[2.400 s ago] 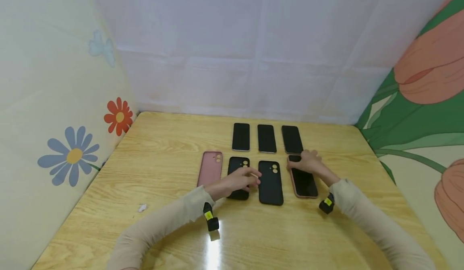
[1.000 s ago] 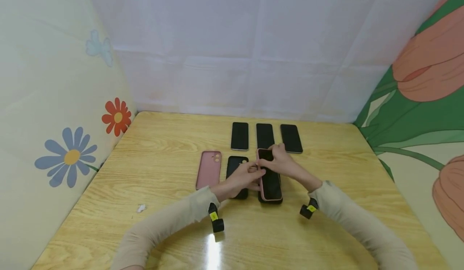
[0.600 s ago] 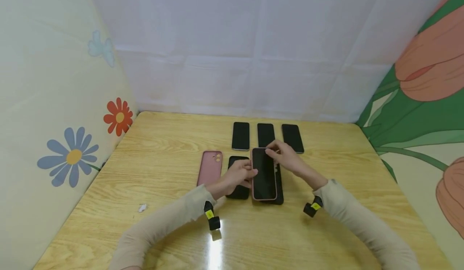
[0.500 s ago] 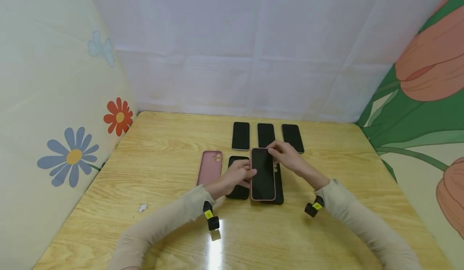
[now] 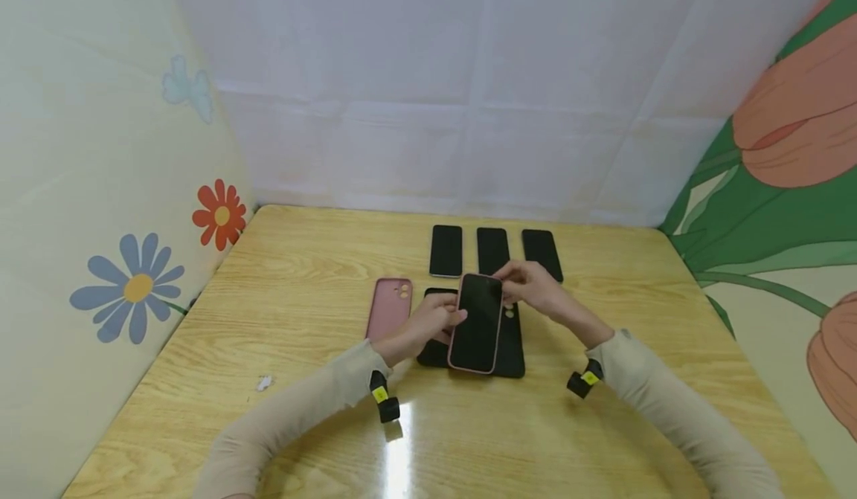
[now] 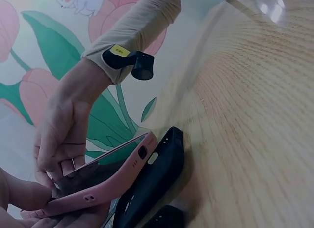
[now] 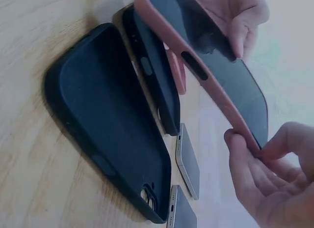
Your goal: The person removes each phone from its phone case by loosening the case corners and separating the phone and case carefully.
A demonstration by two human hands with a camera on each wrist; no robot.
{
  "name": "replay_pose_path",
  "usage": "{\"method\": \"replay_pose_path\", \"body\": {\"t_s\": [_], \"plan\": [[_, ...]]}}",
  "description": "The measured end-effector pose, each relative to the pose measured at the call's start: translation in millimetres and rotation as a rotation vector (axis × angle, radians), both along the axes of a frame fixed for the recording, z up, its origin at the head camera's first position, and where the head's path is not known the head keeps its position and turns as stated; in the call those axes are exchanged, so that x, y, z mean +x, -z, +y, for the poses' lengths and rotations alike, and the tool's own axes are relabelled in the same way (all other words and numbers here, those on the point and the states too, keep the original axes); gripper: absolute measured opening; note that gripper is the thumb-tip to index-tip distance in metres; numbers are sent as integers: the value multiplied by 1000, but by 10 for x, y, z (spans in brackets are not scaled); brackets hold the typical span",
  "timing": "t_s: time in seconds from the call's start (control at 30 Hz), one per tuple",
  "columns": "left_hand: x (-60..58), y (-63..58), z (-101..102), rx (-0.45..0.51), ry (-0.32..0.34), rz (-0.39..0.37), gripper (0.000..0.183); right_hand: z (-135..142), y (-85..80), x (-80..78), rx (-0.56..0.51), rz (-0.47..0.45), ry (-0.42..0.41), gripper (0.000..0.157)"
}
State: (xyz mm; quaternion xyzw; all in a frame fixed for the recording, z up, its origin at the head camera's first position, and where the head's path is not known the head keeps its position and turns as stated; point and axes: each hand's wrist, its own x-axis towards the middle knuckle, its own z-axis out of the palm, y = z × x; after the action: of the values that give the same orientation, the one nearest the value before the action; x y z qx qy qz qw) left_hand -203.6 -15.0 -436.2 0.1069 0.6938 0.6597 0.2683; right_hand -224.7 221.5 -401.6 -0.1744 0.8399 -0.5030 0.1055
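A smartphone in a pink case (image 5: 477,328) is held raised over the two black phone cases, screen towards me and slightly tilted. My left hand (image 5: 428,323) grips its left edge, the thumb on the screen. At the top right corner my right hand (image 5: 535,291) pinches it between thumb and fingers. The right wrist view shows the pink case rim (image 7: 216,90) round the phone, clear of the table. Below lie the right black case (image 5: 514,346) and the left black case (image 5: 435,356), both partly hidden. An empty pink case (image 5: 388,307) lies left of them.
Three dark phones lie in a row behind: a left one (image 5: 445,250), a middle one (image 5: 492,248) and a right one (image 5: 542,252). A small white scrap (image 5: 264,383) is on the wooden table (image 5: 321,246) at left. A white cloth (image 5: 415,149) hangs behind the table.
The cased phone came from the right end of the front row, lifted leftward by my right hand. My left hand took its left edge; lately it shifted further left and tilted.
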Motion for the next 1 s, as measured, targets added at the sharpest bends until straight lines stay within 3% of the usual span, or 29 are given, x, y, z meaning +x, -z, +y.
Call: {"method": "replay_pose_path", "body": {"t_s": [0.13,0.37,0.77,1.0], "plan": [[-2,-6,-16,-6,8,12,33,27,27,-12,-22,3,-31,13],[-20,3,-21,-19,-15,17,31,74,17,-68,-136,-74,-89,12],[-20,-24,-32,-4,34,-70,39,34,126,-127,-288,-330,27,14],[-28,13,-33,9,-47,-74,32,28,167,-134,-371,-365,50,32]]}}
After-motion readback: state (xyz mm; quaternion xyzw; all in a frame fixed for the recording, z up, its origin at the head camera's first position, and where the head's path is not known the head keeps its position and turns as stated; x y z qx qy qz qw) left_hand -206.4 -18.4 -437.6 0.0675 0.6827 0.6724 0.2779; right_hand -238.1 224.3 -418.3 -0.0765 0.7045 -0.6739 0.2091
